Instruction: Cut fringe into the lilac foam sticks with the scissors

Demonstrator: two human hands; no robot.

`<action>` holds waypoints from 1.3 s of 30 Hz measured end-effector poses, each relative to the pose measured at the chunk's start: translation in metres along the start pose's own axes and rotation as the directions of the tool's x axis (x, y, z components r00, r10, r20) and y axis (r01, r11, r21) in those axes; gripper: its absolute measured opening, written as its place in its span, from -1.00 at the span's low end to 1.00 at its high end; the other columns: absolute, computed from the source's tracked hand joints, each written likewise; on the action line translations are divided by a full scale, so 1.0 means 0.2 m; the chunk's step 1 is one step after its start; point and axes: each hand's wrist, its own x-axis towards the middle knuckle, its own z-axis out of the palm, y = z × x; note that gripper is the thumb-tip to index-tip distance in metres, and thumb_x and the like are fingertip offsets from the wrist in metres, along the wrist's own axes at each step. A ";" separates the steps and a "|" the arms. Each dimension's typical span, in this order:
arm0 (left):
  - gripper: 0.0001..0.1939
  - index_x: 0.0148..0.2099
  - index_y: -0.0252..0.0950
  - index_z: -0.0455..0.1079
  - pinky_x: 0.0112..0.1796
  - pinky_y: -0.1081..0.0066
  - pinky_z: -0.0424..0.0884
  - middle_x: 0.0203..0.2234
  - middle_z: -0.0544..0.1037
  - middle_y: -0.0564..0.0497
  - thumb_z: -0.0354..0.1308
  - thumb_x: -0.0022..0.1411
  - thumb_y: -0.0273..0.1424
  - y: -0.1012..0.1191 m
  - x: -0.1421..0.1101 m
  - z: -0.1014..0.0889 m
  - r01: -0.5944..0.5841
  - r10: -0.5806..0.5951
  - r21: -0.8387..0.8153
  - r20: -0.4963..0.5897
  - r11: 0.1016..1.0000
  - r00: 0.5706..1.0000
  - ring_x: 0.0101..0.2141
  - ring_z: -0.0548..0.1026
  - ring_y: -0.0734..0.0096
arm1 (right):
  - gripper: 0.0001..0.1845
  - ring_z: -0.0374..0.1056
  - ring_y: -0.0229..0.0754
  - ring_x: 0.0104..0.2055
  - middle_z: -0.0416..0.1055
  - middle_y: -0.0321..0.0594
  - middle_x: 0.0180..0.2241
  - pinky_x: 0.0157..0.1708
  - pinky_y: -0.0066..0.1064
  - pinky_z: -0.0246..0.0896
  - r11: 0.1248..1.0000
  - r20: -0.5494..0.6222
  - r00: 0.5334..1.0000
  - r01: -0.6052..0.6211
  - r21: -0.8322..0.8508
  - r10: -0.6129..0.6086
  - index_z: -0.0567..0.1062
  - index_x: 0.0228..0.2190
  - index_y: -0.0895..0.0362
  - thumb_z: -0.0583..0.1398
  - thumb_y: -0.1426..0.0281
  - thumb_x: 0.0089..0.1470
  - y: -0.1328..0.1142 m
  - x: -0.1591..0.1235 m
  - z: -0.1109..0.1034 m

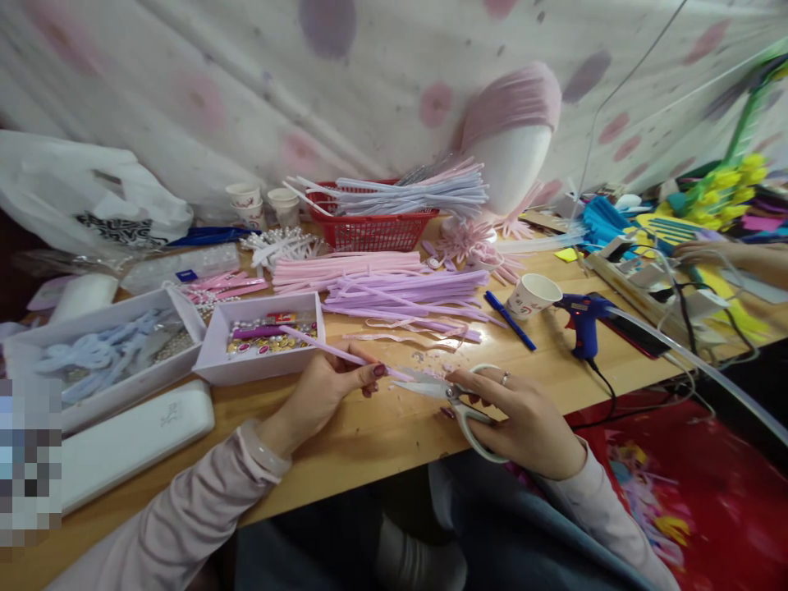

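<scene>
My left hand (326, 390) pinches the stem (324, 346), its tip at the parted scissors (453, 393) gripped in my right hand (534, 423); working this remotely, I'd steady it between the two, pinch well back from the cut, and trim in short snips

The scene is lit softly, with moderate brightness. On the wooden table (363, 443), pale glare is reflected near the blue pen (510, 321), while the space under the table edge is left in deep shadow. Toward both sides, shapes are stretched; the yellow flowers (735, 193) are smeared, perhaps by weak focus. The lower left corner is covered by coarse square blocks.
</scene>
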 end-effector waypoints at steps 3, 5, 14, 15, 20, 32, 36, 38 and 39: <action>-0.68 -0.50 -0.34 0.46 -0.55 0.52 0.29 -0.68 0.45 0.09 0.48 -0.14 -0.23 0.00 0.00 0.00 0.001 -0.001 0.012 0.009 1.000 1.000 -0.62 0.36 0.56 | -0.64 0.43 -0.21 -0.40 0.51 -0.14 -0.34 -0.42 -0.42 0.35 0.999 -0.020 0.999 0.030 -0.017 -0.031 0.45 -0.01 0.17 0.20 0.34 0.16 0.00 0.00 0.00; -0.67 -0.50 -0.34 0.45 -0.54 0.53 0.28 -0.69 0.44 0.10 0.47 -0.12 -0.23 -0.01 0.00 0.00 0.003 -0.003 0.011 0.016 1.000 1.000 -0.62 0.35 0.58 | -0.64 0.42 -0.22 -0.42 0.51 -0.15 -0.34 -0.42 -0.42 0.35 0.999 -0.030 0.998 0.046 -0.027 -0.047 0.45 -0.01 0.17 0.19 0.35 0.17 -0.01 0.00 0.01; -0.63 -0.50 -0.35 0.46 -0.53 0.52 0.29 -0.69 0.45 0.10 0.49 -0.17 -0.18 0.00 0.00 0.00 0.023 -0.023 0.005 0.027 1.000 0.999 -0.61 0.35 0.56 | -0.64 0.41 -0.23 -0.44 0.52 -0.18 -0.36 -0.39 -0.42 0.36 0.998 -0.044 0.998 0.052 -0.041 -0.054 0.45 0.01 0.13 0.17 0.37 0.16 0.00 0.00 0.03; -0.63 -0.50 -0.35 0.46 -0.52 0.52 0.29 -0.69 0.45 0.09 0.49 -0.17 -0.18 0.00 0.00 0.00 0.029 -0.029 0.006 0.025 1.000 0.999 -0.60 0.35 0.56 | -0.64 0.41 -0.24 -0.46 0.51 -0.18 -0.36 -0.40 -0.42 0.35 0.998 -0.041 0.998 0.052 -0.043 -0.054 0.45 0.01 0.13 0.17 0.37 0.16 0.00 0.00 0.03; -0.62 -0.50 -0.35 0.47 -0.52 0.50 0.30 -0.69 0.45 0.09 0.48 -0.17 -0.16 -0.01 0.00 -0.01 0.028 -0.029 0.006 0.029 1.000 0.999 -0.60 0.36 0.55 | -0.65 0.39 -0.25 -0.45 0.49 -0.19 -0.36 -0.44 -0.44 0.31 1.000 -0.040 0.999 0.018 0.023 -0.017 0.46 -0.03 0.15 0.22 0.34 0.14 -0.01 0.01 0.02; -0.65 -0.50 -0.34 0.46 -0.52 0.52 0.30 -0.68 0.47 0.09 0.48 -0.15 -0.20 -0.02 0.00 -0.01 0.007 -0.008 0.030 0.028 1.000 1.000 -0.60 0.37 0.56 | -0.62 0.34 -0.27 -0.50 0.47 -0.18 -0.42 -0.53 -0.45 0.21 0.998 0.009 1.000 0.025 0.059 -0.025 0.48 0.01 0.21 0.20 0.37 0.15 -0.01 0.00 0.02; -0.65 -0.52 -0.34 0.47 -0.53 0.52 0.29 -0.69 0.46 0.09 0.48 -0.16 -0.19 -0.02 0.01 -0.02 0.004 -0.005 0.039 0.026 0.999 1.000 -0.61 0.36 0.56 | -0.62 0.34 -0.27 -0.50 0.48 -0.19 -0.42 -0.55 -0.46 0.19 0.998 0.018 0.999 0.028 0.062 -0.029 0.47 0.01 0.19 0.18 0.36 0.17 -0.01 0.01 0.02; -0.66 -0.53 -0.34 0.48 -0.53 0.52 0.29 -0.69 0.46 0.09 0.49 -0.17 -0.19 -0.02 0.01 -0.02 0.003 -0.004 0.043 0.021 0.999 1.000 -0.61 0.36 0.57 | -0.63 0.33 -0.28 -0.52 0.48 -0.20 -0.43 -0.55 -0.45 0.17 0.998 0.018 0.999 0.036 0.059 -0.037 0.47 0.01 0.19 0.19 0.35 0.18 0.00 0.01 0.02; -0.66 -0.53 -0.34 0.49 -0.53 0.53 0.29 -0.69 0.45 0.09 0.49 -0.18 -0.19 -0.02 0.01 -0.02 0.002 -0.003 0.046 0.018 0.999 1.000 -0.60 0.36 0.57 | -0.63 0.33 -0.28 -0.52 0.47 -0.20 -0.43 -0.55 -0.45 0.17 0.997 0.020 0.999 0.040 0.058 -0.041 0.46 0.01 0.19 0.19 0.35 0.18 0.00 0.01 0.02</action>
